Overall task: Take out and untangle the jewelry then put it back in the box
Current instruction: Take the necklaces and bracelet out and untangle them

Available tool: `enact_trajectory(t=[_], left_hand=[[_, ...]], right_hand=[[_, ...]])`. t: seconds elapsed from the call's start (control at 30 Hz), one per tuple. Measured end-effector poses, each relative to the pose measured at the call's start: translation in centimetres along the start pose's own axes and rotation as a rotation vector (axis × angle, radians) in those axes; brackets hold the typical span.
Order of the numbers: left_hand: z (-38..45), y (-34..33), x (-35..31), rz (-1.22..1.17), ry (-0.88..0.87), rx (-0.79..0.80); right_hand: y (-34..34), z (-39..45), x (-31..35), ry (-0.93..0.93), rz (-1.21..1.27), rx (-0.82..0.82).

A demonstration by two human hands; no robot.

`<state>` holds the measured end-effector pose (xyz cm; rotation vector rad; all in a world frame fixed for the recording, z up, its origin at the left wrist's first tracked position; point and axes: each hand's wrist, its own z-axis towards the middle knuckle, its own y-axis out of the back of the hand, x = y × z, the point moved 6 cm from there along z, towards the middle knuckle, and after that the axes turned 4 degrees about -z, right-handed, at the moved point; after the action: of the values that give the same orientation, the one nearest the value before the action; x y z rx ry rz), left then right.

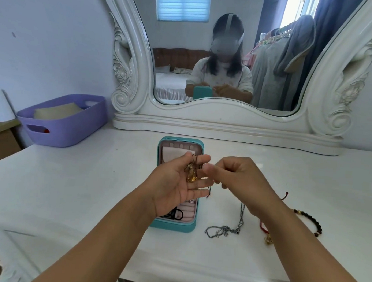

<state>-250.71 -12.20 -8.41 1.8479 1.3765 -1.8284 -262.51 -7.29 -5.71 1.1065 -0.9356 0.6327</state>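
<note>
Jewelry here means several pieces: an amber pendant (191, 174) on a thin dark cord lies across the fingers of the left hand (177, 184), which is held palm up with fingers spread loosely over the open teal jewelry box (173, 226). At three o'clock from the pendant, the right hand (237, 177) hovers with knuckles up and fingers curled, thumb and forefinger pinching the cord just beside the left fingertips. A red-tipped end of cord dangles below the left fingers. On the white dressing table (67, 187), at five o'clock from the right hand, lies a silver chain (229, 227); further toward four o'clock rest a red string with a gold charm (266, 234) and a dark beaded bracelet (311, 220). Black hair ties (174, 215) sit in the box's near end, under the left wrist.
</note>
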Motion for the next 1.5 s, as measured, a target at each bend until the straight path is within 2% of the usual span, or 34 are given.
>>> enact_trajectory(t=[0.07, 0.2, 0.43, 0.57, 0.67, 0.87, 0.97, 1.03, 1.17, 1.3, 1.4, 1.5], left_hand=[[0.2, -1.2, 0.3, -0.015, 0.006, 0.029], [1.2, -2.9, 1.4, -0.036, 0.033, 0.044], [3.1, -3.2, 2.6, -0.081, -0.02, -0.051], [3.9, -3.6, 3.3, -0.063, 0.019, -0.083], [4.4, -4.3, 3.6, -0.088, 0.055, -0.062], [5.1, -4.8, 4.6, 0.152, 0.054, -0.07], [5.2, -5.7, 5.0, 0.195, 0.057, 0.031], [5.3, -6.1, 4.9, 0.133, 0.032, 0.064], [5.8, -5.1, 4.1, 0.144, -0.087, -0.074], [6.0, -4.1, 2.9, 0.174, -0.205, -0.168], [5.9, -4.2, 2.4, 0.211, -0.263, -0.169], [6.0, -4.5, 2.6, 0.116, -0.263, -0.151]], right_hand=[[-1.0, -0.4, 0.0, 0.026, 0.055, 0.101], [-0.4, -0.4, -0.9, 0.059, 0.115, 0.038], [3.1, -0.9, -3.6, -0.067, 0.326, 0.04], [4.9, -0.6, -5.2, -0.14, 0.392, -0.057], [5.2, -0.5, -6.1, -0.201, 0.495, -0.03], [4.8, 0.0, -6.6, -0.168, 0.613, 0.059], [4.9, 0.5, -6.5, -0.139, 0.643, 0.096], [4.9, 0.8, -6.3, -0.125, 0.63, 0.12], [5.2, 1.1, -6.3, -0.12, 0.645, 0.139], [5.6, 1.1, -7.1, -0.143, 0.69, 0.102], [6.0, 1.2, -7.5, -0.124, 0.664, 0.032], [6.3, 1.2, -7.4, -0.075, 0.565, -0.024]])
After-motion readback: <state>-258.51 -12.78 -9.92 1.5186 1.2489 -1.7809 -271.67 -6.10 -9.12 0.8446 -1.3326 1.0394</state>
